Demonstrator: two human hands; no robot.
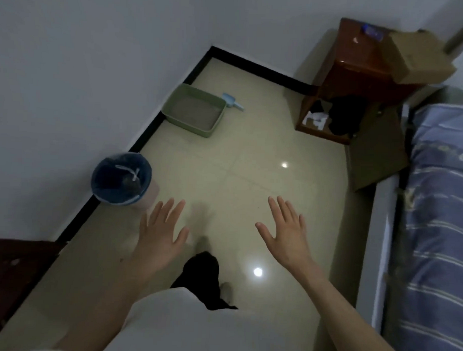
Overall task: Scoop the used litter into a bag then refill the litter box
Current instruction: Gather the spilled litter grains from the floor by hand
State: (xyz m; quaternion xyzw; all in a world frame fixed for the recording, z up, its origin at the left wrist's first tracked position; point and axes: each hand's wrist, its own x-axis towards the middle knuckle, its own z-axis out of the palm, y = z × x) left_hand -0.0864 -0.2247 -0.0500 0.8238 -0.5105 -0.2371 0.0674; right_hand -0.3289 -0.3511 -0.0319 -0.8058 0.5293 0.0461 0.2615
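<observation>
Hands: my left hand (161,232) and right hand (285,229) were both out in front of me over the floor (252,155), fingers spread flat, each grip wide and holding nothing.
Litter box: one green litter box (197,109) sat on the floor against the wall, well ahead of both hands, with a layer of grey litter inside.
Scoop: one pale blue scoop (231,101) lay on the floor just beside the box's far right corner, handle pointing away from it.
Bag: one blue bag lined the single round bin (121,178) standing by the skirting, near my left hand and well apart from the box; something pale lay at the bottom, too dim for me to name.
Refill litter: I saw no sack of fresh litter in view.
Handling, scoop: I judged it light, rigid plastic, best taken by the narrow handle.
Handling, box: I judged it stiff-walled and weighty with litter, so two hands on the opposite rims if it needed shifting; tilting it would spill grains.
Handling, bag: thin, soft film, likely to sag or tear under a heavy load, so lift it by the gathered rim.
Progress: nothing touched yet, as I read it.
</observation>
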